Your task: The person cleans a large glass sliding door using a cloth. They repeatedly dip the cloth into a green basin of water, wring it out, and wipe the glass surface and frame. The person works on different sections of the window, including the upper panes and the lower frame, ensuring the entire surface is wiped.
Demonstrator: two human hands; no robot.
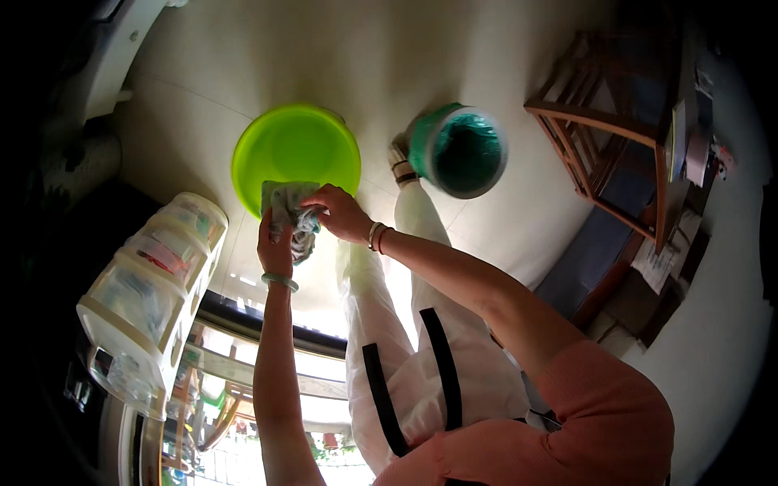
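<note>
Cloth (285, 200) bunches between left hand (276, 249) and right hand (344, 214) — near green basin (297, 144).

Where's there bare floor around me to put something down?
Bare floor shows beyond the basin and bin, and between bin and chair. It's tighter between basin and bin, where a foot stands, and crowded at the basin's near side: your left hand and right hand hold the cloth there, with drawers to the left.
</note>
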